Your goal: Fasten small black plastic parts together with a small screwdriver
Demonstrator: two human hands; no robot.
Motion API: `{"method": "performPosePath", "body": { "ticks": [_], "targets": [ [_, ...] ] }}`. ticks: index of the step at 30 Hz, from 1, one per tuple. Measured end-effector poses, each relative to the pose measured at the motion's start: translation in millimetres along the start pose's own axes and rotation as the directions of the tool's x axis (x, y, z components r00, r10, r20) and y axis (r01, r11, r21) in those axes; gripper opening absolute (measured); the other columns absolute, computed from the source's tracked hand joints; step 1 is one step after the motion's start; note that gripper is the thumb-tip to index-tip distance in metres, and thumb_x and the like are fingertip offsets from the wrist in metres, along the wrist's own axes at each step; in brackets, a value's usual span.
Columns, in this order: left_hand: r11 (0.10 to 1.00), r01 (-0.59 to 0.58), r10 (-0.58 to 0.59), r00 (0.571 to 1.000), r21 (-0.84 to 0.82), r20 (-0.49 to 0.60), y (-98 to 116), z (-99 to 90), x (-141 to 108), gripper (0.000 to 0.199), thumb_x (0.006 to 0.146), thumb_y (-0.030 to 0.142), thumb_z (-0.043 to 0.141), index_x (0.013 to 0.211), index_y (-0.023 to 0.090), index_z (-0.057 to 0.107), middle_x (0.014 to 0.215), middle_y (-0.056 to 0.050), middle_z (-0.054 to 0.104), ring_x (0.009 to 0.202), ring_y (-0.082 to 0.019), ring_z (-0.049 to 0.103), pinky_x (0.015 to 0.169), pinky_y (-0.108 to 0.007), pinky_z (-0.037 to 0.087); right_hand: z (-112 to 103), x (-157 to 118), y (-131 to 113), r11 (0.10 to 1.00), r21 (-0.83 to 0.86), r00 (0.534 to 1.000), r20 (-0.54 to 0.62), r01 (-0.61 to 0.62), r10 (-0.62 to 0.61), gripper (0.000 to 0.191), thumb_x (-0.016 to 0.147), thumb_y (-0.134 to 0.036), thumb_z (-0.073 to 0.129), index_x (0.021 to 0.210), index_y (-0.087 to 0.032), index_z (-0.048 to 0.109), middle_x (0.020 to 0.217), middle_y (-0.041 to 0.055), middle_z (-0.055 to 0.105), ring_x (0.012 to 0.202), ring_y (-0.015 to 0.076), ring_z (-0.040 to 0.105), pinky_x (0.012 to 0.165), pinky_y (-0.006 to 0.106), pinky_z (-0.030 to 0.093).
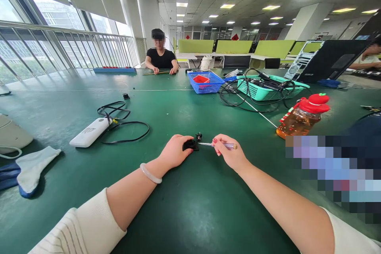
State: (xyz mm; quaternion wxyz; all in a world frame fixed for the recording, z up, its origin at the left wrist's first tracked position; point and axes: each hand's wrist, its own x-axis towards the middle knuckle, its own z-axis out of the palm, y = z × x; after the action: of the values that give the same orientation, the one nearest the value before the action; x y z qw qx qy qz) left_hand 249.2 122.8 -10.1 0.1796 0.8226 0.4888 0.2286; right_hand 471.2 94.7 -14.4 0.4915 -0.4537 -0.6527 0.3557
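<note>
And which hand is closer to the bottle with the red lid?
Right: the right hand holds a thin tool, left of the bottle; the left hand is farther left, on a small black part.

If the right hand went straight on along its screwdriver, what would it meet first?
Probably the black piece held by the left hand: the screwdriver in the right hand points at it, though whether they already touch is unclear.

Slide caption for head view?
Left hand holds a black part on the green table; right hand points a screwdriver at it.
</note>
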Motion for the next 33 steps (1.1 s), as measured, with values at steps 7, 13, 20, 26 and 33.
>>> {"method": "performPosePath", "body": {
  "ticks": [7, 13, 20, 26, 33],
  "targets": [
    [1.0, -0.013, 0.013, 1.0, 0.004, 0.0, -1.5, -0.4, 0.8, 0.041, 0.081, 0.026, 0.065, 0.123, 0.023, 0.066, 0.115, -0.008, 0.07, 0.114, -0.027, 0.059, 0.102, -0.041, 0.048, 7.2, -1.4, -3.5, 0.996, -0.086, 0.985, 0.175, 0.023, -0.007, 0.038, 0.09, -0.055, 0.053, 0.075, -0.02, 0.056, 0.061, -0.003, 0.05, 0.053, 0.0111, 0.045, 0.051, 0.024, 0.037],
    [0.999, 0.024, -0.024, 1.0, 0.029, 0.003, -0.1, -1.8, -0.1, 0.044, 0.083, 0.025, 0.066, 0.126, 0.022, 0.065, 0.115, -0.01, 0.07, 0.117, -0.027, 0.058, 0.102, -0.04, 0.048, 8.0, -5.3, -17.1, 0.926, -0.274, 0.96, 0.179, 0.26, -0.216, 0.031, 0.093, -0.041, 0.052, 0.071, -0.02, 0.058, 0.065, -0.0009, 0.057, 0.058, 0.0121, 0.049, 0.055, 0.025, 0.038],
    [0.999, 0.018, -0.02, 0.999, 0.046, 0.041, -1.4, -1.8, 2.7, 0.046, 0.083, 0.028, 0.068, 0.128, 0.023, 0.064, 0.113, -0.01, 0.071, 0.112, -0.027, 0.06, 0.099, -0.039, 0.049, 6.0, -8.4, -20.1, 0.917, -0.275, 0.952, 0.175, 0.29, -0.249, 0.034, 0.095, -0.033, 0.049, 0.065, -0.02, 0.06, 0.064, 0.0003, 0.059, 0.057, 0.0123, 0.053, 0.056, 0.025, 0.041],
    [0.998, 0.003, -0.006, 0.998, 0.057, 0.061, -4.9, -2.7, 4.0, 0.049, 0.082, 0.031, 0.07, 0.13, 0.024, 0.062, 0.115, -0.008, 0.071, 0.109, -0.027, 0.062, 0.096, -0.037, 0.049, 7.1, -6.4, -21.1, 0.926, -0.287, 0.963, 0.18, 0.245, -0.199, 0.034, 0.094, -0.03, 0.048, 0.063, -0.02, 0.058, 0.062, -0.0005, 0.056, 0.056, 0.0115, 0.05, 0.055, 0.025, 0.038],
    [0.996, -0.024, 0.019, 0.997, 0.085, 0.07, -5.2, -0.5, 4.7, 0.056, 0.078, 0.036, 0.075, 0.132, 0.023, 0.061, 0.114, -0.008, 0.073, 0.107, -0.028, 0.062, 0.094, -0.038, 0.051, 8.5, -12.5, -23.3, 0.874, -0.356, 0.942, 0.177, 0.332, -0.286, 0.033, 0.094, -0.03, 0.049, 0.062, -0.021, 0.057, 0.059, -0.0001, 0.058, 0.059, 0.013, 0.05, 0.062, 0.028, 0.041]
  ]
}}
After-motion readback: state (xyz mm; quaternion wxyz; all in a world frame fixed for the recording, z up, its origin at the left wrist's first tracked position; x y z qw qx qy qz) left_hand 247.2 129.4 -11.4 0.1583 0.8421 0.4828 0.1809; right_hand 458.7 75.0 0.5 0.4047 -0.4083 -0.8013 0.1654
